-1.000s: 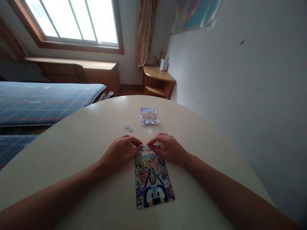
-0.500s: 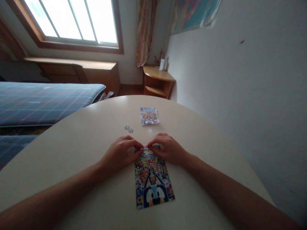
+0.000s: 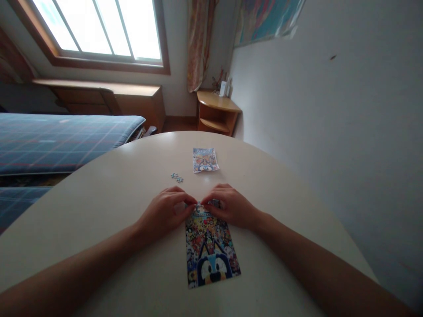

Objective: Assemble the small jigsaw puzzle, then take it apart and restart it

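A colourful jigsaw puzzle point(image 3: 213, 251) lies on the table, with a large blue dog face at its near end and many small figures above it. At its far edge, a small pale puzzle piece point(image 3: 198, 207) is pinched between the fingertips of my left hand point(image 3: 165, 210) and my right hand point(image 3: 233, 204). Both hands are closed, thumb against forefinger, and meet almost tip to tip. My fingers partly hide the piece and the puzzle's top corners. A few loose puzzle pieces point(image 3: 179, 179) lie beyond my left hand.
A creased picture sheet point(image 3: 205, 160) with the same dog design lies farther back on the round cream table point(image 3: 139, 167). A plaid mattress point(image 3: 66, 138) is at the left, a white wall point(image 3: 330, 132) at the right. A wooden corner shelf point(image 3: 218, 102) stands behind.
My fingertips have shifted very slightly at the puzzle's far edge, still pinching the piece. The puzzle, loose pieces and sheet stay where they were.
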Demonstrator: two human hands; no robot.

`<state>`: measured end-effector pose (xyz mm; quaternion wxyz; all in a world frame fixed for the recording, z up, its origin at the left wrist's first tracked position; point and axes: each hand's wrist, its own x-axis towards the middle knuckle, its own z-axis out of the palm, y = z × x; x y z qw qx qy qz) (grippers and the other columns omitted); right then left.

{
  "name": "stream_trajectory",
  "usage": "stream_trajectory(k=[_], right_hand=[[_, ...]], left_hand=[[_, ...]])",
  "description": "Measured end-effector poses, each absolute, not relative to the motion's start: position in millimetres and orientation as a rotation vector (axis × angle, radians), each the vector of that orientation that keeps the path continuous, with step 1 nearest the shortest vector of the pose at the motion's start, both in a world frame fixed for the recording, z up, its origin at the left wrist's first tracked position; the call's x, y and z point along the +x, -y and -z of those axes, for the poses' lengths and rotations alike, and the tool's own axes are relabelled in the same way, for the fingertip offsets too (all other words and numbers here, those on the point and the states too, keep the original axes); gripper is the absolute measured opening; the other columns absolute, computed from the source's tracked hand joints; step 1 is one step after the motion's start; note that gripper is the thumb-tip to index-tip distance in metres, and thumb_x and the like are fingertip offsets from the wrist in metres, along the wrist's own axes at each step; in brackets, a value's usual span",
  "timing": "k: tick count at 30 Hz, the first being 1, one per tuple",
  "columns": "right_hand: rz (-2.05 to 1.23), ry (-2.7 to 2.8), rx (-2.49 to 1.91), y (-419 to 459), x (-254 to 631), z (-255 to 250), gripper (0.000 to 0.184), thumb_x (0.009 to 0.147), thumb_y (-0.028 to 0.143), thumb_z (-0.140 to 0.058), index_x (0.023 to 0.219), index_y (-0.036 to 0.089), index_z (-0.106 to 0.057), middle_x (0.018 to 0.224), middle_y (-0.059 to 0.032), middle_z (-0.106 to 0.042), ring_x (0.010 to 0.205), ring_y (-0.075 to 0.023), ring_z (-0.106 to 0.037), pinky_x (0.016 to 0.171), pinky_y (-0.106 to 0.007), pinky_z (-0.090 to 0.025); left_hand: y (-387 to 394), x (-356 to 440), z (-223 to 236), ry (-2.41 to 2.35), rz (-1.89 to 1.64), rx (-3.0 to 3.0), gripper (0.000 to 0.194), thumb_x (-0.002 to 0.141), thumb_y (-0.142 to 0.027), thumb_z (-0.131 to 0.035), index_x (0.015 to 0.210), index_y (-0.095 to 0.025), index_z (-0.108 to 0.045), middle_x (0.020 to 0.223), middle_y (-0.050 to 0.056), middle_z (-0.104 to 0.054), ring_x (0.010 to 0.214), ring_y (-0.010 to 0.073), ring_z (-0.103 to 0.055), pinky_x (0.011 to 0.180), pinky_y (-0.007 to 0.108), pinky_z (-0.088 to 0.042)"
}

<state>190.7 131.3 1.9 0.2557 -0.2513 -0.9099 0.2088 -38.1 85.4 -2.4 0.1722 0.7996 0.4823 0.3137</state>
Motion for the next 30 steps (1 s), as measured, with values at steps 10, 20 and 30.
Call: stream_trajectory(k=[10,20,30], right_hand=[[-0.565,2.486,-0.624,-131.7,190.5,-2.2,0.013,0.091,0.024,-0.064,0.101,0.023,-0.072,0.092,-0.0030,-0.075,0.089,-0.0166,-0.065,0.088,-0.035,-0.045],[-0.521,2.543,-0.589,-132.6,192.6,0.2,0.017,0.091,0.025,-0.064,0.105,0.028,-0.074,0.099,-0.0022,-0.073,0.093,-0.0168,-0.064,0.090,-0.036,-0.045],[-0.375,2.637,-0.563,-130.9,194.1,-2.1,0.015,0.092,0.028,-0.062,0.102,0.028,-0.074,0.103,-0.0025,-0.071,0.095,-0.0171,-0.062,0.091,-0.036,-0.043]], left_hand=[[-87.6,-38.6,1.5,-1.314,-0.926,2.319,0.012,0.089,-0.023,-0.061,0.087,-0.023,-0.073,0.083,0.002,-0.073,0.086,0.0199,-0.063,0.081,0.034,-0.051],[-89.7,-39.8,4.9,-1.345,-0.916,2.348,0.013,0.089,-0.023,-0.062,0.085,-0.024,-0.074,0.091,0.002,-0.073,0.091,0.0205,-0.061,0.086,0.036,-0.049],[-89.1,-40.6,7.7,-1.402,-0.858,2.364,0.013,0.089,-0.024,-0.064,0.089,-0.026,-0.077,0.098,0.003,-0.072,0.095,0.0217,-0.060,0.088,0.038,-0.050]])
